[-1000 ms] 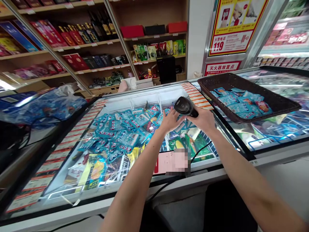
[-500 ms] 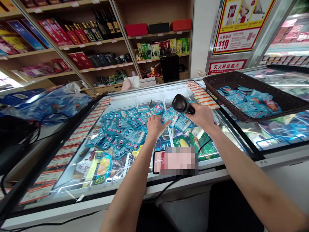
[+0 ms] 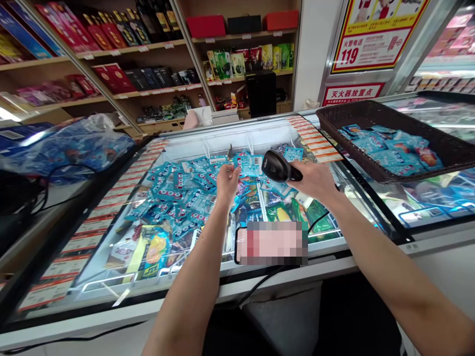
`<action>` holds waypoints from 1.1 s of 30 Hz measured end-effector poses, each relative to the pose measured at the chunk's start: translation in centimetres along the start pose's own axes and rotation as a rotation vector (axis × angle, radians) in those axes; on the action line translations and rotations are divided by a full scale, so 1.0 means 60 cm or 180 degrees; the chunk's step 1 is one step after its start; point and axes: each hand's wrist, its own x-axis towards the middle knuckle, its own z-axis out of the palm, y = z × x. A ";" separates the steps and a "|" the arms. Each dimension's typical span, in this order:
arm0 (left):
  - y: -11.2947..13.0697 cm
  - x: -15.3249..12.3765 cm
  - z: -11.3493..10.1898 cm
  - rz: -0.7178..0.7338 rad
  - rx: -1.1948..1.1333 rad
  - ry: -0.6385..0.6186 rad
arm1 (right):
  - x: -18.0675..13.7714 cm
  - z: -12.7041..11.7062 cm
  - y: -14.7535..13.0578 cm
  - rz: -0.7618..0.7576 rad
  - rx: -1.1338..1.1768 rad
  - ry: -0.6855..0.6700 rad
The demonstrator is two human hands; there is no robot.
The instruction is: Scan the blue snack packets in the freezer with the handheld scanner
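Observation:
My left hand (image 3: 227, 182) pinches a light-blue snack packet (image 3: 249, 165) and holds it up, barcode side showing, above the heap of the same blue packets (image 3: 181, 195) on the chest freezer. My right hand (image 3: 315, 180) grips a black corded barcode scanner (image 3: 276, 166), whose head points left at the raised packet from a few centimetres away. The scanner's cable (image 3: 316, 223) drops past the freezer's front edge.
A phone (image 3: 272, 242) lies on the freezer's front rail. A dark wicker basket (image 3: 374, 116) holding more blue packets rests on the glass lid at right. A blue plastic bag (image 3: 70, 151) lies at left. Shelves of boxed goods (image 3: 122, 74) stand behind.
My left hand picked one blue packet off the heap and lifted it in front of the scanner. My right hand turned the scanner slightly down and left toward it.

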 end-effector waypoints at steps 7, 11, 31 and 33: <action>0.003 -0.009 0.005 0.0454 0.0498 0.0164 | -0.004 -0.001 -0.005 -0.0081 -0.0024 -0.0018; -0.004 -0.009 0.005 0.0787 0.0878 0.0356 | -0.004 -0.002 -0.006 -0.0110 -0.0073 -0.0025; 0.010 -0.020 0.006 0.0911 0.1380 0.0502 | -0.004 -0.007 -0.006 -0.0054 -0.0067 -0.0271; 0.011 -0.021 0.006 0.0926 0.1403 0.0504 | -0.004 -0.004 -0.004 -0.0034 -0.0045 -0.0261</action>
